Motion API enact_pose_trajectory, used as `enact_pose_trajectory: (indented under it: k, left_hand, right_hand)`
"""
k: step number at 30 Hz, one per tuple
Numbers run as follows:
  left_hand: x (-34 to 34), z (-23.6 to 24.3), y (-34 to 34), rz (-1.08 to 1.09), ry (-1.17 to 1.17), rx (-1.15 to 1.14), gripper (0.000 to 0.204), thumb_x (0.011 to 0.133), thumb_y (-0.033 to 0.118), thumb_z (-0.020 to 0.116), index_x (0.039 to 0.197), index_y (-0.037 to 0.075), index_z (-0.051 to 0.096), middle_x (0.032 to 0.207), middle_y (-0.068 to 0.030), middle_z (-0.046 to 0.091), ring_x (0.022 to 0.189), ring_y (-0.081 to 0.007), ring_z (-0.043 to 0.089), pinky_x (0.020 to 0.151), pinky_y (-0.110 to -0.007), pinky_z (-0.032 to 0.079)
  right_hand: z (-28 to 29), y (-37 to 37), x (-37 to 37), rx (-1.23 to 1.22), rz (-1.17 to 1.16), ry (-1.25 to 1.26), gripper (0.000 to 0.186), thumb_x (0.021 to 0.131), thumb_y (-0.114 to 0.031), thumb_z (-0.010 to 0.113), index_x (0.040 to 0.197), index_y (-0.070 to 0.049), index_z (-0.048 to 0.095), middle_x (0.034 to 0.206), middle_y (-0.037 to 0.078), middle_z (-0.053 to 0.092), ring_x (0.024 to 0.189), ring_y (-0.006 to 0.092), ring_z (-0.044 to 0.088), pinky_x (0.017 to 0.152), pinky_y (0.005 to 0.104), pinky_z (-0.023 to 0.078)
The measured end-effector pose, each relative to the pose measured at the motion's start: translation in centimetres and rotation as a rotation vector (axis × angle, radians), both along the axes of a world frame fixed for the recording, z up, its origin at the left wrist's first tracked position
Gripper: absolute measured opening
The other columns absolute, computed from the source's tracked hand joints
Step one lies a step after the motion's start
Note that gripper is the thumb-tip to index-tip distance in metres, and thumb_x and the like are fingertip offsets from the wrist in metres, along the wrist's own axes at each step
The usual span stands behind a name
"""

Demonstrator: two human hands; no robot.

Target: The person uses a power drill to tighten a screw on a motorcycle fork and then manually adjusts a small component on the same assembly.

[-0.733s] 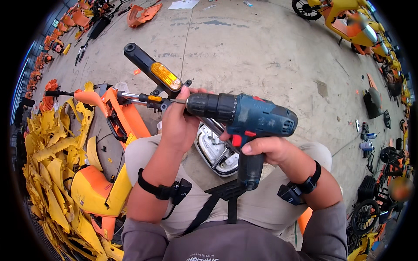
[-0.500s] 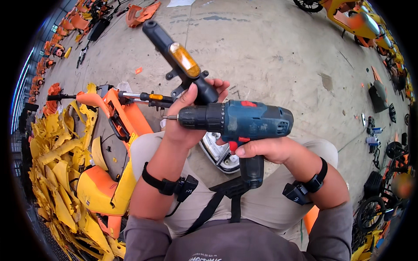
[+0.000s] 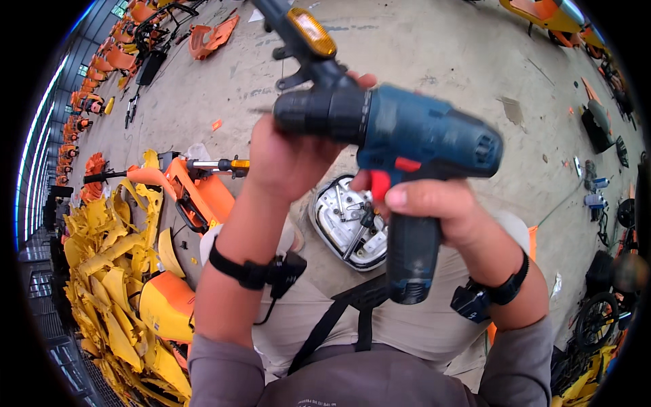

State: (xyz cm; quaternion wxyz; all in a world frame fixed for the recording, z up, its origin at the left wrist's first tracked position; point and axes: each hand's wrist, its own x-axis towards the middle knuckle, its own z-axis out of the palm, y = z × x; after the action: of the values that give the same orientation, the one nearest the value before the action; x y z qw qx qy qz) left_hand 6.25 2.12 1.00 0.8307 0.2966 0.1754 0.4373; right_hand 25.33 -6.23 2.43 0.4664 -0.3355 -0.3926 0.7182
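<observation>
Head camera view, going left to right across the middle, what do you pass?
Pile of yellow plastic panels → orange frame part → left hand → blue cordless drill → right hand → black wheel.

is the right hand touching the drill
Touching. The head view shows the right hand wrapped around the handle of the blue drill, with one finger on the red trigger.

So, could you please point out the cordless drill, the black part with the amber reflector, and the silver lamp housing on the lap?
cordless drill (image 3: 424, 136), head view, on its blue motor body.
black part with the amber reflector (image 3: 308, 34), head view, on the reflector.
silver lamp housing (image 3: 342, 217), head view, on its inner face.
</observation>
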Motion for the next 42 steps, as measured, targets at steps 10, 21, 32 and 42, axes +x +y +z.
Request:
enact_pose_trajectory:
  k: [10,21,32,42]
  left_hand:
    - [-5.6,-10.6,10.2,0.052,1.145,0.05,0.045,0.096,0.012,0.049,0.139,-0.001,0.048,0.121,-0.0096,0.064,0.101,-0.0189,0.064,0.09,-0.034,0.054]
    - [-13.0,-29.8,13.5,-0.324,1.738,0.01,0.035,0.083,0.014,0.061,0.115,0.003,0.067,0.09,-0.019,0.072,0.076,-0.0256,0.071,0.065,-0.038,0.055]
    - [-14.2,-43.7,9.0,-0.478,2.016,0.283,0.025,0.083,0.024,0.068,0.102,0.009,0.074,0.106,-0.0187,0.071,0.102,-0.0355,0.066,0.089,-0.046,0.053]
    - [-11.9,-46.0,8.3,-0.414,2.201,0.014,0.035,0.084,0.035,0.073,0.105,0.007,0.072,0.111,-0.019,0.07,0.105,-0.0368,0.067,0.088,-0.046,0.054]
  right_hand:
    - [-1.1,1.0,3.1,-0.18,-0.178,-0.258,0.037,0.078,-0.018,0.072,0.111,0.0,0.067,0.097,0.006,0.068,0.086,0.0139,0.061,0.077,0.0288,0.05]
    - [-3.3,2.7,3.0,-0.641,-0.16,-0.278,0.034,0.078,-0.015,0.074,0.109,-0.003,0.068,0.098,0.004,0.069,0.088,0.0138,0.061,0.079,0.03,0.049]
    - [-2.6,3.9,1.9,-0.651,0.017,-0.293,0.055,0.081,-0.006,0.076,0.129,-0.005,0.051,0.107,0.004,0.063,0.1,0.0134,0.061,0.09,0.0318,0.05]
    - [-2.5,4.8,1.4,-0.9,-0.03,-0.381,0.051,0.076,-0.028,0.085,0.113,-0.003,0.062,0.108,0.008,0.067,0.101,0.0181,0.061,0.092,0.0345,0.048]
